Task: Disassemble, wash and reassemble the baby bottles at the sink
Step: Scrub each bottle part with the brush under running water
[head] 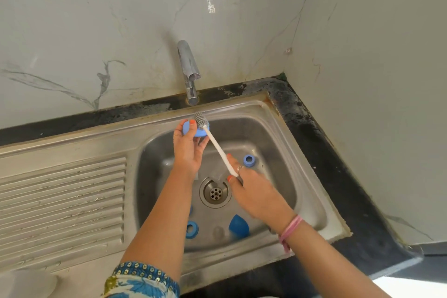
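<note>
My left hand (pixel 188 150) holds a light blue bottle cap (pixel 187 128) up under the tap (pixel 189 72). My right hand (pixel 254 191) grips the white handle of a bottle brush (pixel 219 150), whose grey bristle head rests against the cap. In the sink basin lie a blue screw ring (pixel 248 160) at the right, a second blue ring (pixel 192 229) at the front, a dark blue dome cap (pixel 239 225) and a clear teat (pixel 218 231) between them.
The steel sink (pixel 278 128) has a drain (pixel 215 192) in the middle and a ribbed draining board (pixel 63 203) to the left. Black counter edge (pixel 338 164) runs along the back and right, under marble walls. A white object (pixel 26 283) sits at bottom left.
</note>
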